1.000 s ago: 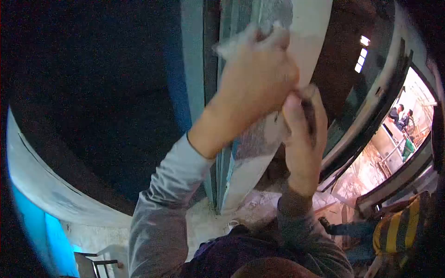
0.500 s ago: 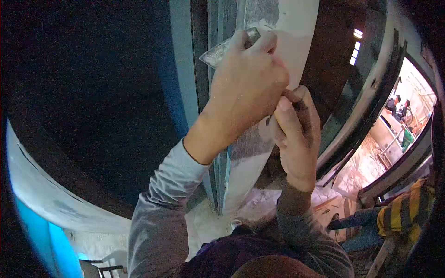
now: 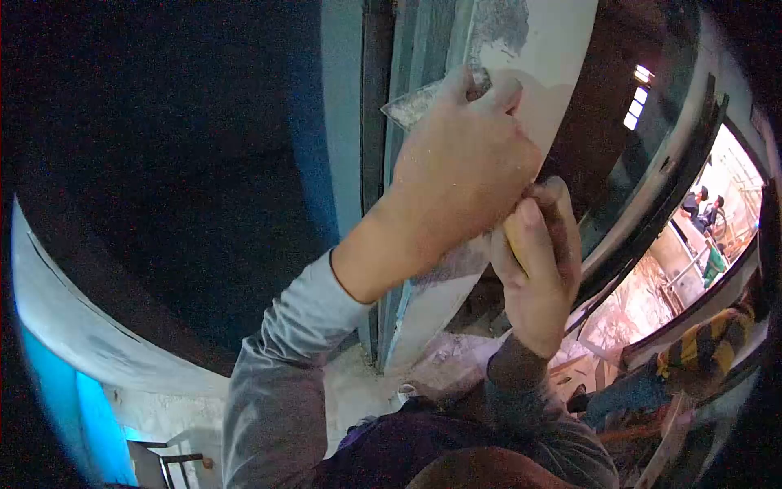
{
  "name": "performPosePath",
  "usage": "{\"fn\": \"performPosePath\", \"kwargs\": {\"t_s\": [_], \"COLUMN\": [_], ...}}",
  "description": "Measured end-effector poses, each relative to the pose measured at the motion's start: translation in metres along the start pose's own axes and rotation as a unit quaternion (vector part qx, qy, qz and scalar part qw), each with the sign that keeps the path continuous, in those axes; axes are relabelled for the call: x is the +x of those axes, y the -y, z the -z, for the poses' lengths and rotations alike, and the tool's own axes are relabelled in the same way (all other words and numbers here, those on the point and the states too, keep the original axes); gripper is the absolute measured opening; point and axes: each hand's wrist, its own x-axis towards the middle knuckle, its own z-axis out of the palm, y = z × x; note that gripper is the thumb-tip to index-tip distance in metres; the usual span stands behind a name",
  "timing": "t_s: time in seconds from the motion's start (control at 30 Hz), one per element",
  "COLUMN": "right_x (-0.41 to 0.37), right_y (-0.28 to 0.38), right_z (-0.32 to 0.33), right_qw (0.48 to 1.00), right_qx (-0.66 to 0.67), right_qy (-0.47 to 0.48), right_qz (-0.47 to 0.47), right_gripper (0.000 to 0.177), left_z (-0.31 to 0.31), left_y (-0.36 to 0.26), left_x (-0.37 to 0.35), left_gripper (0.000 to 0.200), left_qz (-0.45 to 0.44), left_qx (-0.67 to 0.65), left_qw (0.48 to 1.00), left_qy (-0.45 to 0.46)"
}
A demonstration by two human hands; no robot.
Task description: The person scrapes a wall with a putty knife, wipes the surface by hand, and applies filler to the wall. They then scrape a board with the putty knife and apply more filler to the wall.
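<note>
My left hand is closed on a flat, stained scraper blade, whose pointed corner sticks out to the left of the fingers. The blade lies over the pale, curved pillar, just below a rough grey patch. Close beneath the left fist, my right hand is closed around a yellow object. Only a narrow strip of that object shows between the fingers, so its full shape is hidden.
Dark window glass fills the left side. Right of the pillar is another dark window. A person in a yellow-and-black striped top is at the lower right. Two people appear beyond the bright opening. A dark chair-like frame stands lower left.
Both hands and the scraper have shifted right and slightly down in view, along with the pillar. More of the yellow object shows in my right hand.
</note>
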Motion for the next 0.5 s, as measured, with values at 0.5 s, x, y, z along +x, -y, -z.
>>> {"fn": "performPosePath", "kwargs": {"t_s": [0.5], "right_x": [-0.033], "right_y": [-0.076], "right_z": [0.031], "right_qw": [0.984], "right_qx": [-0.17], "right_qy": [-0.037], "right_qz": [0.028], "right_gripper": [0.051], "left_z": [-0.015], "left_y": [-0.023], "left_x": [-0.04], "left_gripper": [0.01], "left_qz": [0.019], "left_qx": [-0.038], "left_qw": [0.997], "left_qy": [0.064]}}
